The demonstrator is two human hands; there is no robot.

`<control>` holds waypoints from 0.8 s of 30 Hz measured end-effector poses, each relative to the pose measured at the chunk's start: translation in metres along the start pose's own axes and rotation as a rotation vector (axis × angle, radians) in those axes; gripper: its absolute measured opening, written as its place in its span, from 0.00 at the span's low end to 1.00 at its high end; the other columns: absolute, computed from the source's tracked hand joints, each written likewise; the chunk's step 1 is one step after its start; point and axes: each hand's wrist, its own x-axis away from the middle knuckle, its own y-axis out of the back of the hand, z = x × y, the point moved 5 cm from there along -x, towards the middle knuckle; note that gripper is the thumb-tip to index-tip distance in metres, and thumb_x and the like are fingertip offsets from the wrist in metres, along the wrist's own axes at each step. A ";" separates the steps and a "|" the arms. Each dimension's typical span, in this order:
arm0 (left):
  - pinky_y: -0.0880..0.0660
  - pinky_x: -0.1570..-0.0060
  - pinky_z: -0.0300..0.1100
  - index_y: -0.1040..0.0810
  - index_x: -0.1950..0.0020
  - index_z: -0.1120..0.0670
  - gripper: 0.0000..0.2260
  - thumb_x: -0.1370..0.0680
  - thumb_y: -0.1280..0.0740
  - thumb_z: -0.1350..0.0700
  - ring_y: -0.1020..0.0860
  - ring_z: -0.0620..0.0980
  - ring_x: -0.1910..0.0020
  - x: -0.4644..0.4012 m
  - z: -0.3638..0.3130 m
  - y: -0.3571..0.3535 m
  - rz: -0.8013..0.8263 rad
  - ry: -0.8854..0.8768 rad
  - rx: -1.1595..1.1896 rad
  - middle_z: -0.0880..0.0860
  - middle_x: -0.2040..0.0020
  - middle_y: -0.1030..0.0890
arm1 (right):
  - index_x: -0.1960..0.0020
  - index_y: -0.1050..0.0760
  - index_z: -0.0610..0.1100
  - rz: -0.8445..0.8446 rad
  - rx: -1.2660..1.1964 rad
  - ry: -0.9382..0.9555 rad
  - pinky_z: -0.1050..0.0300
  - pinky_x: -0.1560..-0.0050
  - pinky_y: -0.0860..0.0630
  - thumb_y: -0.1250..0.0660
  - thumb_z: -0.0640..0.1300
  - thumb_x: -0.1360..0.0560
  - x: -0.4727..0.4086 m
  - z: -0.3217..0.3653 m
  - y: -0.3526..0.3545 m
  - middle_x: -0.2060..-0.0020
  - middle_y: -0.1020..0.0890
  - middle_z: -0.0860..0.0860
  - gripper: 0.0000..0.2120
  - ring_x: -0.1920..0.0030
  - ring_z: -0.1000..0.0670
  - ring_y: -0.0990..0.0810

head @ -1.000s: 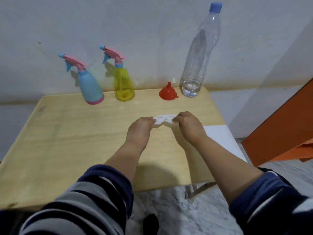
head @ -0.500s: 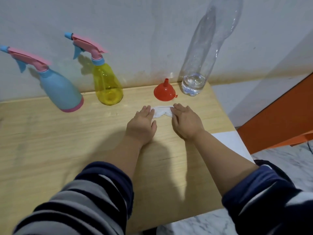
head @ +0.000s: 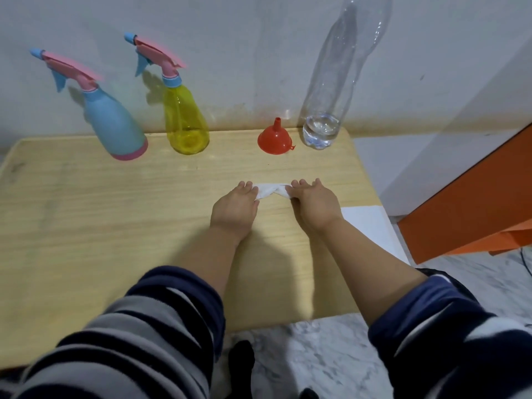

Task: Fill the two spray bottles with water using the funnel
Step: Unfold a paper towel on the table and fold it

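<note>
A blue spray bottle (head: 115,125) and a yellow spray bottle (head: 185,119), both with pink trigger heads screwed on, stand along the back of the wooden table (head: 86,226). A red funnel (head: 275,139) rests mouth-down to their right. Beside it stands a tall clear water bottle (head: 331,90) with only a little water at the bottom. My left hand (head: 234,207) and my right hand (head: 312,203) lie palm-down on the table, each pinching an end of a white tissue (head: 270,189) between them.
A grey wall runs right behind the bottles. A white board (head: 371,226) sticks out past the table's right edge. An orange panel (head: 466,211) leans at the right. Marble floor (head: 316,355) lies below the front edge.
The view has drifted, so the bottles sit differently in frame. Both hands stay on the tissue and have spread a little apart, stretching it flat on the table.
</note>
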 end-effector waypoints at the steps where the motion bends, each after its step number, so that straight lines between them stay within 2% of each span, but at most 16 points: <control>1: 0.26 0.43 0.50 0.32 0.30 0.55 0.17 0.17 0.47 0.55 0.30 0.51 0.32 0.009 -0.003 -0.002 0.001 0.018 0.008 0.51 0.28 0.32 | 0.32 0.30 0.43 -0.003 0.015 0.016 0.54 0.31 0.38 0.51 0.40 0.18 0.007 0.001 0.001 0.39 0.23 0.46 0.18 0.34 0.39 0.29; 4: 0.25 0.45 0.50 0.32 0.30 0.54 0.17 0.17 0.48 0.54 0.29 0.50 0.33 0.040 -0.015 -0.008 -0.008 0.059 0.009 0.50 0.29 0.33 | 0.33 0.30 0.43 0.008 0.069 0.077 0.54 0.38 0.34 0.51 0.38 0.18 0.034 0.004 0.001 0.40 0.24 0.46 0.18 0.36 0.41 0.29; 7: 0.25 0.45 0.50 0.33 0.29 0.54 0.17 0.17 0.48 0.54 0.31 0.49 0.31 0.073 -0.028 -0.015 -0.021 0.112 0.020 0.49 0.27 0.35 | 0.35 0.30 0.43 0.021 0.100 0.129 0.55 0.55 0.34 0.48 0.37 0.20 0.061 0.002 -0.009 0.42 0.25 0.46 0.16 0.43 0.43 0.26; 11: 0.26 0.42 0.49 0.35 0.27 0.53 0.18 0.17 0.48 0.54 0.33 0.49 0.29 0.115 -0.044 -0.025 -0.056 0.158 0.041 0.49 0.25 0.36 | 0.37 0.30 0.42 0.030 0.056 0.221 0.54 0.61 0.35 0.46 0.34 0.22 0.099 0.001 -0.021 0.45 0.26 0.45 0.16 0.49 0.44 0.25; 16: 0.25 0.44 0.50 0.32 0.29 0.53 0.17 0.17 0.47 0.57 0.30 0.50 0.31 0.158 -0.063 -0.034 -0.096 0.202 0.061 0.50 0.27 0.33 | 0.41 0.27 0.40 -0.016 0.035 0.318 0.54 0.64 0.35 0.43 0.32 0.24 0.141 -0.002 -0.022 0.51 0.25 0.45 0.14 0.53 0.45 0.25; 21: 0.29 0.37 0.47 0.33 0.27 0.52 0.21 0.19 0.42 0.65 0.41 0.46 0.24 0.186 -0.073 -0.039 -0.053 0.200 0.059 0.49 0.24 0.37 | 0.41 0.27 0.40 -0.009 -0.002 0.365 0.53 0.63 0.33 0.42 0.30 0.25 0.173 -0.003 -0.023 0.51 0.25 0.44 0.15 0.51 0.45 0.25; 23: 0.30 0.35 0.48 0.29 0.29 0.53 0.20 0.20 0.42 0.66 0.38 0.48 0.25 0.197 -0.078 -0.037 -0.051 0.196 0.074 0.50 0.25 0.34 | 0.41 0.27 0.40 0.010 0.008 0.360 0.53 0.60 0.30 0.42 0.30 0.26 0.183 -0.005 -0.021 0.49 0.25 0.44 0.16 0.49 0.44 0.25; 24: 0.28 0.38 0.48 0.27 0.32 0.53 0.18 0.20 0.42 0.66 0.34 0.50 0.27 0.202 -0.081 -0.035 -0.052 0.187 0.067 0.51 0.28 0.30 | 0.41 0.26 0.39 0.017 0.010 0.348 0.53 0.58 0.28 0.42 0.30 0.26 0.188 -0.006 -0.021 0.48 0.25 0.44 0.16 0.48 0.44 0.24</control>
